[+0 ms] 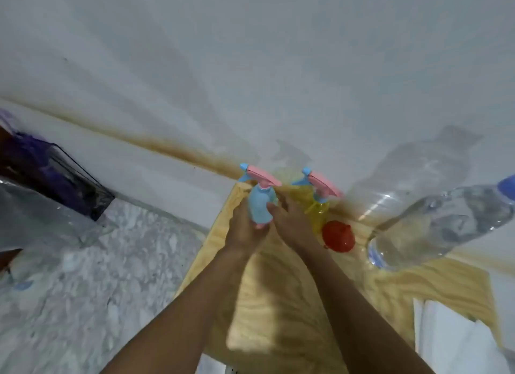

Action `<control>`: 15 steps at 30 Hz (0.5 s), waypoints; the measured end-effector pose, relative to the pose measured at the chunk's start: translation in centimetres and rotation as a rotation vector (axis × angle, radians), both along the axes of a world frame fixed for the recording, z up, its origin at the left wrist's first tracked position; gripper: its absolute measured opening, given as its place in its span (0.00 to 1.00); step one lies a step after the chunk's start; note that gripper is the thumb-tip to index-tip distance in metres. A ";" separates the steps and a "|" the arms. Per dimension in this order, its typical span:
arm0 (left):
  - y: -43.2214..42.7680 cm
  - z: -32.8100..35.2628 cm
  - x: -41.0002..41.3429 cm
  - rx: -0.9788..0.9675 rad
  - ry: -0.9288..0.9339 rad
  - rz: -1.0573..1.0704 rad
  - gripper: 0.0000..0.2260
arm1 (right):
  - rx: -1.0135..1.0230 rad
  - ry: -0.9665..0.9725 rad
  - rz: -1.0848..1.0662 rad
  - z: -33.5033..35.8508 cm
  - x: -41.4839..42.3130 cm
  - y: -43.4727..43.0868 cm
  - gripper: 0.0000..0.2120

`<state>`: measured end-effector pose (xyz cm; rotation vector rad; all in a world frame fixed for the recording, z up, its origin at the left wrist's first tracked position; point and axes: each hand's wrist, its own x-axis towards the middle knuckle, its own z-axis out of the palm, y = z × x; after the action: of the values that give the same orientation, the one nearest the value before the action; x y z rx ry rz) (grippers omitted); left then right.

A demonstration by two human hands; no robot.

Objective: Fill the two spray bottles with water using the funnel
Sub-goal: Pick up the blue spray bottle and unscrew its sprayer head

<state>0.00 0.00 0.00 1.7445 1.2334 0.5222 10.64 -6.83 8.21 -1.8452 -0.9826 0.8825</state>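
Note:
A blue spray bottle (259,206) with a pink and blue trigger head stands at the far left of the wooden table (292,304). My left hand (245,228) wraps around its lower body, and my right hand (289,220) touches its right side. To the right stands a yellow spray bottle (317,209) with the same kind of head, untouched. A red funnel (338,237) lies on the table beside the yellow bottle. A large clear water bottle (437,228) with a blue cap stands at the right, holding water.
A white wall rises directly behind the table. A grey marbled floor (83,290) lies to the left, with a clear plastic container (50,206) and purple items near the wall. White material (451,340) sits at the table's right front.

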 end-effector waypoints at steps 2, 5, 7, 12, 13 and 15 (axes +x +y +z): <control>1.2 -0.6 0.7 0.048 -0.010 0.031 0.35 | 0.044 -0.026 -0.032 -0.9 -0.4 1.5 0.13; 2.3 0.3 1.4 0.072 0.042 0.013 0.27 | 0.039 -0.019 -0.103 -2.3 -1.1 2.7 0.10; 2.8 -0.3 1.3 0.097 0.070 -0.006 0.24 | 0.045 -0.050 -0.171 -2.9 -1.4 3.4 0.10; 2.9 -0.4 0.5 0.126 0.038 -0.039 0.33 | 0.101 -0.084 -0.223 -2.7 -2.0 3.9 0.15; 2.7 0.0 0.2 0.119 0.002 -0.045 0.33 | 0.107 -0.086 -0.216 -2.3 -2.1 3.7 0.16; 2.3 1.2 -0.7 0.090 -0.090 -0.069 0.33 | 0.120 -0.081 -0.208 -1.1 -2.2 2.9 0.17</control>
<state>-0.68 2.32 1.24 1.8115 1.0980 0.6172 8.47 -3.91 7.11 -1.8528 -0.8548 0.6147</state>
